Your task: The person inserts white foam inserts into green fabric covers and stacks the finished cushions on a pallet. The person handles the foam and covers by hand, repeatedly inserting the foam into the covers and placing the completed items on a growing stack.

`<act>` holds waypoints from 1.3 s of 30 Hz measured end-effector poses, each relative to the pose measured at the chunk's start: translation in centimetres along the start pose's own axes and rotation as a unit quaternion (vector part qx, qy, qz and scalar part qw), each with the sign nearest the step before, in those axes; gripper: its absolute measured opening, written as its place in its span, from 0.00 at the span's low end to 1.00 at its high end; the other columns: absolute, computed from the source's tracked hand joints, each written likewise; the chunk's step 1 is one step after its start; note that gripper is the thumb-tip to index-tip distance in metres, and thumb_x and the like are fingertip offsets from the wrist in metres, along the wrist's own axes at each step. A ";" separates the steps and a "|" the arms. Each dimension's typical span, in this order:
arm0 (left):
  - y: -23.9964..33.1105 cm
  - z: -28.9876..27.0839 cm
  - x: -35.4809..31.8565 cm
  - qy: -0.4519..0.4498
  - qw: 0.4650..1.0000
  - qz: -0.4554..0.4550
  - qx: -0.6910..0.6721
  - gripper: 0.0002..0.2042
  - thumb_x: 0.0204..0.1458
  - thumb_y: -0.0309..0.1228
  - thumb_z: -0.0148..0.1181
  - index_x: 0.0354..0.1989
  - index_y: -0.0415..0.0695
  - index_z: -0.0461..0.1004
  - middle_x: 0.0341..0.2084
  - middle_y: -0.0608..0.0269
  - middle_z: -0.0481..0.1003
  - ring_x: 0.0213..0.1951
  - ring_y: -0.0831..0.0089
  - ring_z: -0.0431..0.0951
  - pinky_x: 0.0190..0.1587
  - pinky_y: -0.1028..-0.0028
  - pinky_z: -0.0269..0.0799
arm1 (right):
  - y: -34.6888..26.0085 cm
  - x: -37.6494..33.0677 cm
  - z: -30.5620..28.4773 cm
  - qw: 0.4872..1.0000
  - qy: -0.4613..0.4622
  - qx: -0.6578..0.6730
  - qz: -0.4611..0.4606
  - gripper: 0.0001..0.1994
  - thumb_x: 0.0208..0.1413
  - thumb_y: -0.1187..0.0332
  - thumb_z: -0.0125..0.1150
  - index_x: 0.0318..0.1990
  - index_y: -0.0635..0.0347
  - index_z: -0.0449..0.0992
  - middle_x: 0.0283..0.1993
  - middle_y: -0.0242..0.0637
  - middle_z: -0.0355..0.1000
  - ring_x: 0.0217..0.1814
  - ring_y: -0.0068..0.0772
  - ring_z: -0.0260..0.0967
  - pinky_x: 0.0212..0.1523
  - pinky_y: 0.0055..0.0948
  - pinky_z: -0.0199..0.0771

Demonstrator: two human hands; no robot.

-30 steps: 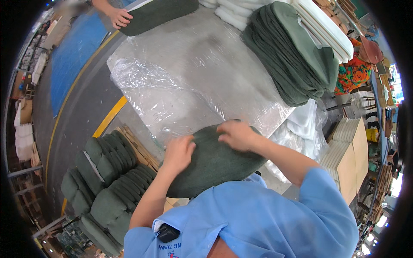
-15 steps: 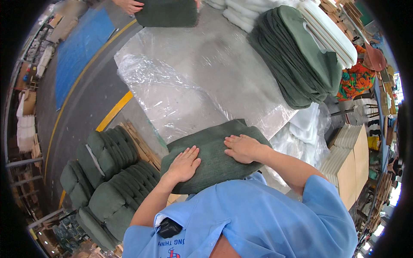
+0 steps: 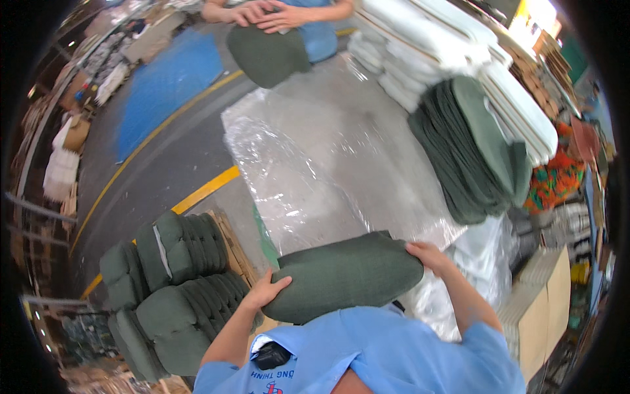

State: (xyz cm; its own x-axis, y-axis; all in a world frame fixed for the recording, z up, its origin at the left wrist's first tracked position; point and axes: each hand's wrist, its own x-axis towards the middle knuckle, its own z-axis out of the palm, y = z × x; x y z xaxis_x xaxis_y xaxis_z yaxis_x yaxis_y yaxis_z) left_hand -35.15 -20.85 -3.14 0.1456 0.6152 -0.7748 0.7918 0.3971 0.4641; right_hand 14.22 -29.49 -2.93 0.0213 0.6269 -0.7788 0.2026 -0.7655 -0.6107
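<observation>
Head view looks down on a green cushion (image 3: 344, 276) held crosswise at the table's near edge, just in front of the person's chest. The left hand (image 3: 266, 292) cups its left end, fingers curled round the edge; the right hand (image 3: 428, 255) grips its right end from above, so the pad seems to be carried level between the two rather than lying flat. Under and beyond it a clear plastic sheet (image 3: 308, 177) covers the table (image 3: 367, 111), probably as wrapping or to keep the fabric clean. At the table's right side leans one fanned stack of green covers (image 3: 462, 148), with white pads (image 3: 446, 52) piled behind it. At the far edge a co-worker's two hands (image 3: 262, 14) press on a second green cushion (image 3: 268, 56). Left of the table, on a pallet (image 3: 230, 243), stand about four bundles (image 3: 167, 282) of packed cushions.
</observation>
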 end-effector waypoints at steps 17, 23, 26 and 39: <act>3.9 13.9 -2.2 -0.031 0.860 0.333 -0.384 0.42 0.64 0.30 0.64 0.81 0.44 0.43 0.66 0.51 0.70 0.64 0.63 0.73 0.63 0.65 0.71 | -12.2 -6.0 7.0 0.844 0.115 0.364 -0.377 0.34 0.50 0.77 0.77 0.65 0.63 0.68 0.57 0.43 0.77 0.58 0.38 0.76 0.61 0.40 0.76; -0.3 0.3 1.9 -0.204 0.785 0.221 -0.542 0.33 0.70 0.59 0.45 0.62 0.40 0.75 0.56 0.49 0.80 0.52 0.60 0.84 0.57 0.62 0.78 | -17.7 -12.3 7.8 0.867 0.117 -0.205 -0.438 0.26 0.44 0.78 0.76 0.54 0.60 0.78 0.48 0.43 0.83 0.49 0.47 0.82 0.50 0.38 0.80; 1.4 -4.9 3.1 -0.286 0.775 0.149 -0.544 0.42 0.66 0.69 0.42 0.62 0.38 0.76 0.56 0.50 0.80 0.54 0.59 0.82 0.58 0.63 0.76 | -15.7 -11.9 9.9 0.726 0.104 -0.377 -0.566 0.28 0.40 0.76 0.70 0.55 0.55 0.79 0.52 0.39 0.82 0.52 0.46 0.81 0.50 0.41 0.81; 6.6 1.7 6.7 -0.181 0.974 0.126 0.061 0.25 0.59 0.42 0.70 0.61 0.40 0.79 0.53 0.54 0.83 0.53 0.66 0.80 0.58 0.64 0.73 | -12.1 3.7 10.2 0.867 -0.139 -0.374 -0.298 0.32 0.60 0.55 0.70 0.70 0.54 0.72 0.61 0.46 0.79 0.60 0.48 0.78 0.60 0.40 0.77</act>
State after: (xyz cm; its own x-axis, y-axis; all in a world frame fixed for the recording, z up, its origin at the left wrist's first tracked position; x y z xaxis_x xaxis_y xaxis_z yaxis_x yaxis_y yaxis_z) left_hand -27.92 -15.27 -5.95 0.5259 0.3938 -0.7539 0.7652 0.1681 0.6215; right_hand 1.86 -19.38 0.09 -0.5210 0.7400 -0.4255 0.6773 0.0550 -0.7337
